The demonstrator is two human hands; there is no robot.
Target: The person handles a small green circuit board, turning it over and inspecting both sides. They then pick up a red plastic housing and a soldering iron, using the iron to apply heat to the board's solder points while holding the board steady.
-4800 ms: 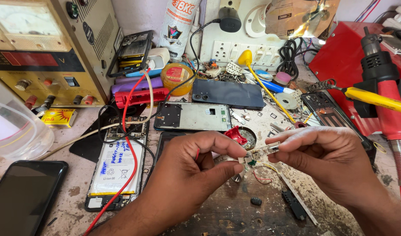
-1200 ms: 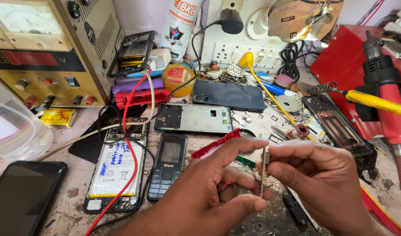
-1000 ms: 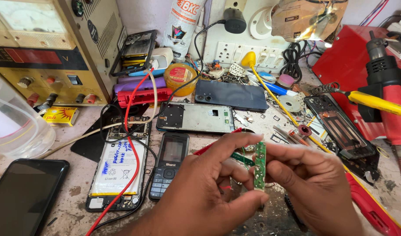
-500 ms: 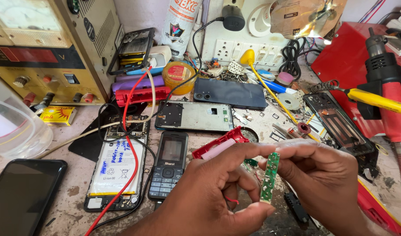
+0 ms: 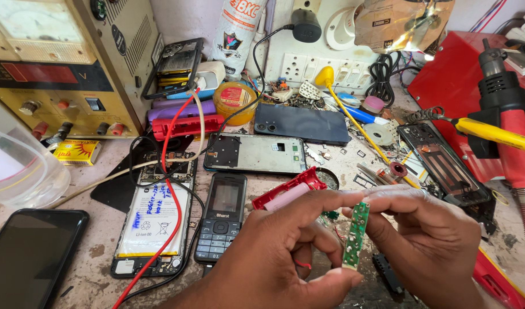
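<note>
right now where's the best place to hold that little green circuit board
By its two narrow ends, as the hands do now: the green circuit board stands upright, left hand thumb under the bottom end, right hand at the top end. Coming from the ends probably keeps fingers off the populated face.

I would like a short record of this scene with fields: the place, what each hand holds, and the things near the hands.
Place: cluttered repair bench with phone parts
Left hand: pinches the small green circuit board at top and bottom
Right hand: touches the board's upper end
Board: held upright, edge toward the camera
Near: red plastic casing with a pale cell, black keypad phone, opened smartphone with white battery
</note>
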